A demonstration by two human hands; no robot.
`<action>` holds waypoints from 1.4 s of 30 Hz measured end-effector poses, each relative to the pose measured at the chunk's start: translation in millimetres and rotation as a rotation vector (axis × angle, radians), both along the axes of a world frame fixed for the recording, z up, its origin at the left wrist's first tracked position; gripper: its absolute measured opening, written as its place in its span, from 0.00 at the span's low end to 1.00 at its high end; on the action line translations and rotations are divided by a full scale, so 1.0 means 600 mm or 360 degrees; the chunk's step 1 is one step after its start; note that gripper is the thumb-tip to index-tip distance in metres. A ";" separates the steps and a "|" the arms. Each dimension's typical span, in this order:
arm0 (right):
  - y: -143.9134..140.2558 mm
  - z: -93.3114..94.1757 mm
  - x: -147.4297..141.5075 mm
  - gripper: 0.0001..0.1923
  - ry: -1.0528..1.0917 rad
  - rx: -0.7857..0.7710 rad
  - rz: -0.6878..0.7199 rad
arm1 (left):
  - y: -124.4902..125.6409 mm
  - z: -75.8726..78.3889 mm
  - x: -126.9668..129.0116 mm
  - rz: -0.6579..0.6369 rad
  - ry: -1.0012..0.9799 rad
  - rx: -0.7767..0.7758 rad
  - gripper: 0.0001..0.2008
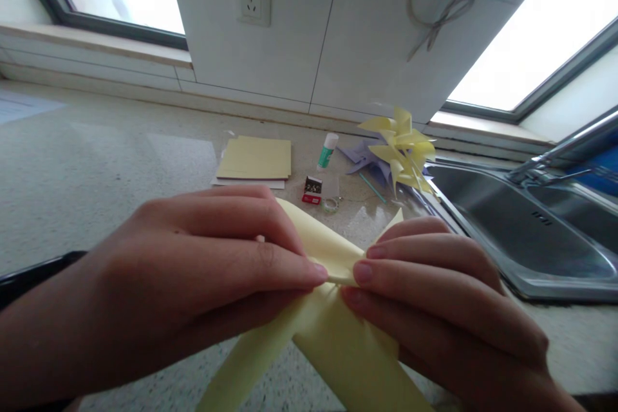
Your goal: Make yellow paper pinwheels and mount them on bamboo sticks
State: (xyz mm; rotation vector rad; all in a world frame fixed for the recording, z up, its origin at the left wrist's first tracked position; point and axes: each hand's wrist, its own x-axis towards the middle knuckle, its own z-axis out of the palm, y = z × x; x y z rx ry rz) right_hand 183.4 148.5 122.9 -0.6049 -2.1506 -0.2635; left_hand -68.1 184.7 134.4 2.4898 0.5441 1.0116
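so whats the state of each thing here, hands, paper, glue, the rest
left hand: pinching the yellow paper
right hand: pinching the same fold
yellow paper: folded, bent into loops, held above the counter
glue stick: capped, lying tilted
yellow pinwheel: finished, beside the sink
paper stack: flat, untouched
small box: open

The pale yellow paper [333, 341] is a smooth, slightly glossy sheet folded into broad flaps that cross one another. It is held above the speckled counter, low in the middle of the view. One flap rises to a point behind the fingers, two longer flaps slope down and out towards the bottom edge, and the folds meet at a pinched centre between the fingertips.
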 end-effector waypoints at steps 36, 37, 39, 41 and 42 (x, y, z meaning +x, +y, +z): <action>0.005 -0.013 0.011 0.09 -0.0072 -0.0101 0.0035 | 0.006 -0.004 0.002 0.0008 0.0058 0.0087 0.09; 0.006 -0.013 0.011 0.09 -0.0068 -0.0096 0.0040 | 0.006 -0.004 0.003 0.0014 0.0063 0.0088 0.09; 0.007 -0.014 0.009 0.09 -0.0060 -0.0094 0.0055 | 0.005 -0.004 0.002 0.0017 0.0061 0.0091 0.09; 0.008 -0.014 0.007 0.08 -0.0053 -0.0114 0.0055 | 0.003 -0.003 0.002 0.0013 0.0060 0.0090 0.09; 0.009 -0.013 0.006 0.08 -0.0041 -0.0117 0.0056 | 0.003 -0.003 0.001 0.0010 0.0058 0.0090 0.09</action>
